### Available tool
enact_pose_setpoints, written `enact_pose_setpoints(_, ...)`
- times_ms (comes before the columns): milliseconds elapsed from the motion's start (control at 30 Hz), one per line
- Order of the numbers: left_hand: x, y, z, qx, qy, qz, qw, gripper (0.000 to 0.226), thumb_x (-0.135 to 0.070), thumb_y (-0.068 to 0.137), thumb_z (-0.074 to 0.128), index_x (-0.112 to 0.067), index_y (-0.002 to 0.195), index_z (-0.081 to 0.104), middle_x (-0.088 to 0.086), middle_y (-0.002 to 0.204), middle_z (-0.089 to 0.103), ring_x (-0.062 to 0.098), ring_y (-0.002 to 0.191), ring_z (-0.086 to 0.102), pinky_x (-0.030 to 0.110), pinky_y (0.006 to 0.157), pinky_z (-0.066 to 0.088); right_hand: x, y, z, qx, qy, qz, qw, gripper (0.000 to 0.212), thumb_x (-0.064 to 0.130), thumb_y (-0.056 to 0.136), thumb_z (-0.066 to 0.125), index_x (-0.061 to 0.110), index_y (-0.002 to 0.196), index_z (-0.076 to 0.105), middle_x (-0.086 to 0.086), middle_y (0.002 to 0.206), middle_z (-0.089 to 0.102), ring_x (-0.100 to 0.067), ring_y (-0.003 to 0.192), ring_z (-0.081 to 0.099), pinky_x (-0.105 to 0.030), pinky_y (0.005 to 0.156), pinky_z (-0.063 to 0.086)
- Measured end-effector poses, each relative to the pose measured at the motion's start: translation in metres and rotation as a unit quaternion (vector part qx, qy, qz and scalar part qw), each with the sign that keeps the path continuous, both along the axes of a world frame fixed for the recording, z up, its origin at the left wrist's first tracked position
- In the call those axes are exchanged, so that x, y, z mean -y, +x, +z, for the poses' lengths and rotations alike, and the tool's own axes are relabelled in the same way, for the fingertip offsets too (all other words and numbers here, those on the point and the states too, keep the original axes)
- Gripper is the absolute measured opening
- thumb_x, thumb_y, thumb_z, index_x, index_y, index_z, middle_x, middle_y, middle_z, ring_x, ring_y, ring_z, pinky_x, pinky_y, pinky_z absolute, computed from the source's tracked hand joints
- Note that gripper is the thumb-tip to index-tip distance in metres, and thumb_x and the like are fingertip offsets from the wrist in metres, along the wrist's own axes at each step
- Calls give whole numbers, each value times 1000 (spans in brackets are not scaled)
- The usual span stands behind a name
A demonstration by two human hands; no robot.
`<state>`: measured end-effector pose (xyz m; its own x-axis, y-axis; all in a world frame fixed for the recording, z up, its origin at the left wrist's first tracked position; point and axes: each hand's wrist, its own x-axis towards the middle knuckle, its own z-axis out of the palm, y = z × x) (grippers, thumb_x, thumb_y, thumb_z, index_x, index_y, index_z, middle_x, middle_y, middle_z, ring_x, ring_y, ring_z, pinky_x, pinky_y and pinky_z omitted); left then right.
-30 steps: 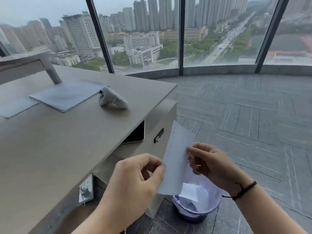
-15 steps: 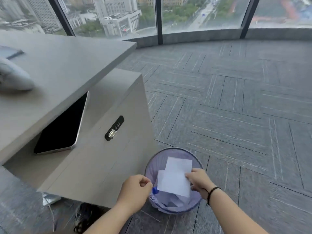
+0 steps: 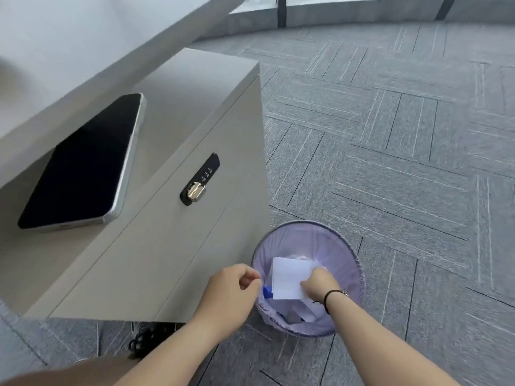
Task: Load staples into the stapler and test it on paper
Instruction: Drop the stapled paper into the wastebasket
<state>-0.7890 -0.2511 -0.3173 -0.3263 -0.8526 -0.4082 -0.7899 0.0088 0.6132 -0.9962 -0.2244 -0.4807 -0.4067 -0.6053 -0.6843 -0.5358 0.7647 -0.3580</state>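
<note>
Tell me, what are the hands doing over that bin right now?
Right hand pinching white paper inside the purple-lined bin. Left hand curled at the rim, holding nothing visible. No stapler in view; nothing blocking.

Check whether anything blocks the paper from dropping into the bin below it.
Nothing visible does. The right hand holds the paper over the open mouth of the bin, which holds only loose scraps. The left hand sits beside the rim, clear of the opening.
</note>
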Motion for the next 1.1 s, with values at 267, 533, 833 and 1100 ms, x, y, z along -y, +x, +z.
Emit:
enact_pose_setpoints(267, -15, -8, 54, -45, -43, -6, 998, 9, -24, 89, 63, -30, 86, 69, -18, 78, 68, -6, 72, 60, 4, 60, 40, -19, 8, 81, -8, -91, 30, 995, 37, 35, 85, 61, 14, 114, 67, -6, 117, 71, -26, 109, 65, -33, 88, 52)
enact_pose_setpoints(533, -62, 25, 180, -137, -143, -2, 980, 8, -24, 92, 65, -25, 93, 73, -14, 78, 70, 4, 74, 64, 4, 63, 46, -58, 52, 265, 27, -347, 85, 934, 21, 43, 84, 69, 26, 96, 73, 7, 73, 72, -6, 67, 65, -24, 62, 48)
enact_pose_setpoints(833, -144, 177, 350, -200, -381, 115, 895, 10, -33, 88, 69, -26, 88, 76, -11, 67, 71, 5, 57, 60, 17, 55, 49, -105, 196, 480, 183, -542, 243, 783, 21, 46, 70, 75, 34, 87, 74, -5, 72, 75, -34, 66, 69, -48, 66, 59)
enact_pose_setpoints(1100, -214, 360, 383, -135, -432, 279, 847, 10, -38, 86, 67, -31, 85, 74, 0, 74, 74, 17, 65, 66, 28, 62, 54, -119, 370, 527, 254, -519, 422, 699, 14, 35, 74, 79, 33, 87, 74, 3, 74, 73, -12, 58, 60, -26, 59, 51)
